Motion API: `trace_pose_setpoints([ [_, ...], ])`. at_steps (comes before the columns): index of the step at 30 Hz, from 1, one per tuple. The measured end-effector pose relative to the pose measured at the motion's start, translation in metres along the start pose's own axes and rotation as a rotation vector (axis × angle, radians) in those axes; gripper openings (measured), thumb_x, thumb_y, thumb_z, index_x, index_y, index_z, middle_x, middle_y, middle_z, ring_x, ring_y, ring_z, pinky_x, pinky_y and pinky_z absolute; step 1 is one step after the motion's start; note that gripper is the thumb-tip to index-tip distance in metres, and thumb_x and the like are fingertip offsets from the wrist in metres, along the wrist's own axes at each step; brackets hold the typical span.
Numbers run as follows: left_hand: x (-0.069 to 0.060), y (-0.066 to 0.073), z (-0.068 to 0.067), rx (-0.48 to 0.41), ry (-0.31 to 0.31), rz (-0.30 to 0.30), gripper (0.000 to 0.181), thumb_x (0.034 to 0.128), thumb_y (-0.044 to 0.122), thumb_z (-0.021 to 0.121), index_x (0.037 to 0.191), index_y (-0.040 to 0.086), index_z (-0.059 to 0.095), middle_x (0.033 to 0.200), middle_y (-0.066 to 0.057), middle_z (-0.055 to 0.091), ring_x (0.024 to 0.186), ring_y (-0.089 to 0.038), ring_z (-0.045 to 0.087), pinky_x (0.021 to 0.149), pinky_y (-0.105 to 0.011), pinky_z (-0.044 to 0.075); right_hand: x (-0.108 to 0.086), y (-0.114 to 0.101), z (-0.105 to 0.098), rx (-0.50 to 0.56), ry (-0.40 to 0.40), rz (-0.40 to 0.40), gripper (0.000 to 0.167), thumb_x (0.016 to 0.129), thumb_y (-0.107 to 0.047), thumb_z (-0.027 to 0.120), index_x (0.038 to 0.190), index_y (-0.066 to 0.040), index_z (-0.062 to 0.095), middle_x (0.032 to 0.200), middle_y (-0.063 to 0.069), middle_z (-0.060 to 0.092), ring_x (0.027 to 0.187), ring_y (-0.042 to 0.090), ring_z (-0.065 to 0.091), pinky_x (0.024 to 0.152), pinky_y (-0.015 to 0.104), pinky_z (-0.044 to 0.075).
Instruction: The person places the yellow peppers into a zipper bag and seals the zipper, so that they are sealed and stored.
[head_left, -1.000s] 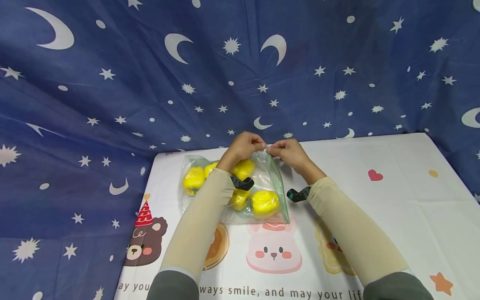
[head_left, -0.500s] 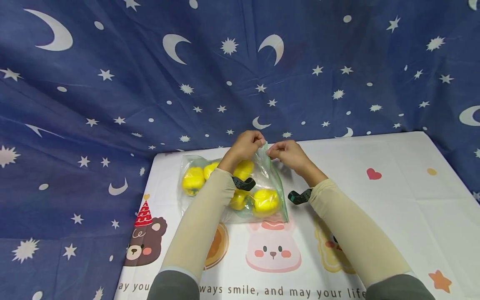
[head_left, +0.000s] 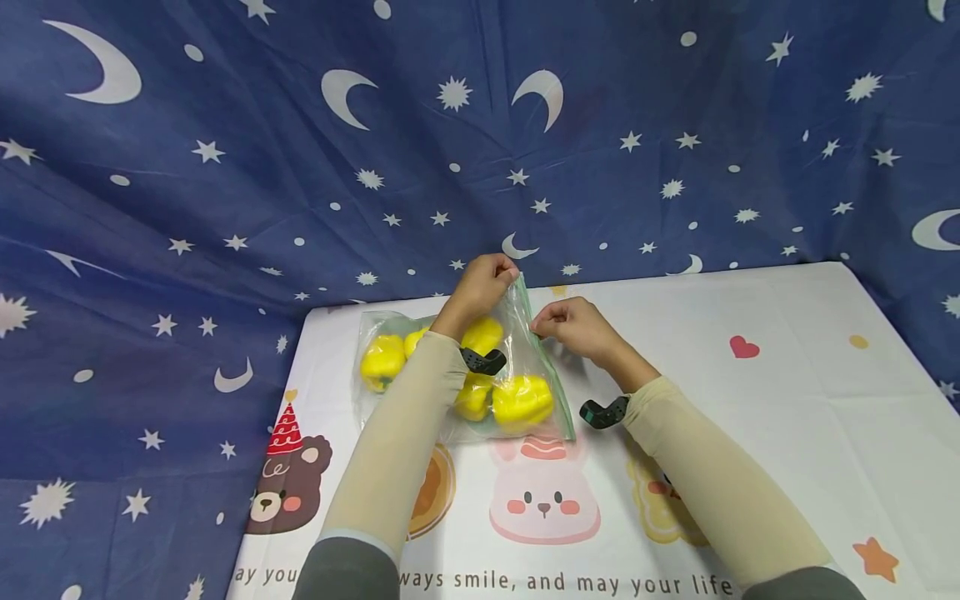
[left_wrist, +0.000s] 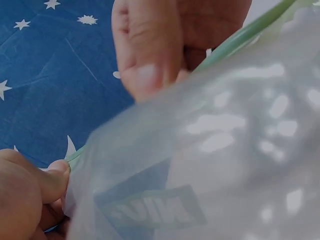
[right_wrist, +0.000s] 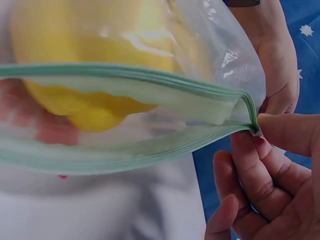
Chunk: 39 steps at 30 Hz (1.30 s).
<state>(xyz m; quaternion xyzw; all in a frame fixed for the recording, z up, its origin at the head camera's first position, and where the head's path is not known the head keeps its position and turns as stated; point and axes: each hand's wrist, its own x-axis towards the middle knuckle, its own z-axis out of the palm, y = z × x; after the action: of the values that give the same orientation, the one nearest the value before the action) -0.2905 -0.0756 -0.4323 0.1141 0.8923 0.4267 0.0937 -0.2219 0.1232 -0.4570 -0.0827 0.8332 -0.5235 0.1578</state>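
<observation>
A clear zip-lock bag (head_left: 540, 354) with a green zip edge lies on the table, several yellow bell peppers (head_left: 523, 400) inside it. My left hand (head_left: 478, 287) pinches the far corner of its mouth and holds that corner raised. Lower along the same edge, my right hand (head_left: 579, 327) grips the green zip (right_wrist: 175, 82) between thumb and forefinger. In the right wrist view the two zip strips stand apart left of the pinch, so the mouth gapes there. The left wrist view catches the bag's plastic blurred, with dark lettering on it.
A white tablecloth (head_left: 787, 400) printed with cartoon animals, a heart and lettering covers the table. Behind it and to the left hangs a dark blue curtain (head_left: 420, 150) with moons and stars. Black wrist cameras (head_left: 603, 412) are strapped on both wrists.
My hands have drawn apart: the left rises slightly and leftward with the bag's corner, while the right slides down along the zip edge toward me.
</observation>
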Motion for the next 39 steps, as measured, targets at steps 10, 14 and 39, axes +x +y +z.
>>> trace_pose_setpoints([
  [10,-0.004,-0.013,0.001,-0.166,-0.189,-0.062,0.044,0.0964,0.038,0.071,0.128,0.012,0.055,0.105,-0.008,0.063,0.096,-0.025,0.059,0.088,-0.036,0.048,-0.014,0.007,0.009,0.066,-0.016,0.018,0.025,0.099,-0.029,0.067,0.115,-0.010,0.071,0.088,0.007,0.071,0.087,0.037,0.060,0.071,0.037,0.051],
  [14,-0.005,-0.018,0.003,-0.194,-0.196,-0.051,0.055,0.0860,0.031,0.084,0.130,0.008,0.061,0.108,-0.008,0.068,0.095,-0.024,0.061,0.086,-0.032,0.052,-0.018,0.007,0.013,0.082,-0.007,0.008,0.027,0.098,-0.029,0.070,0.114,-0.008,0.073,0.087,0.006,0.075,0.081,0.033,0.063,0.072,0.041,0.056],
  [39,-0.007,-0.021,0.011,-0.239,-0.045,-0.020,0.016,0.0881,0.023,0.082,0.094,0.013,0.071,0.075,0.000,0.057,0.074,-0.020,0.053,0.068,-0.029,0.044,-0.045,0.026,0.027,0.106,0.047,0.075,0.016,0.091,-0.024,0.073,0.089,-0.008,0.074,0.066,0.009,0.063,0.068,0.025,0.057,0.064,0.030,0.051],
])
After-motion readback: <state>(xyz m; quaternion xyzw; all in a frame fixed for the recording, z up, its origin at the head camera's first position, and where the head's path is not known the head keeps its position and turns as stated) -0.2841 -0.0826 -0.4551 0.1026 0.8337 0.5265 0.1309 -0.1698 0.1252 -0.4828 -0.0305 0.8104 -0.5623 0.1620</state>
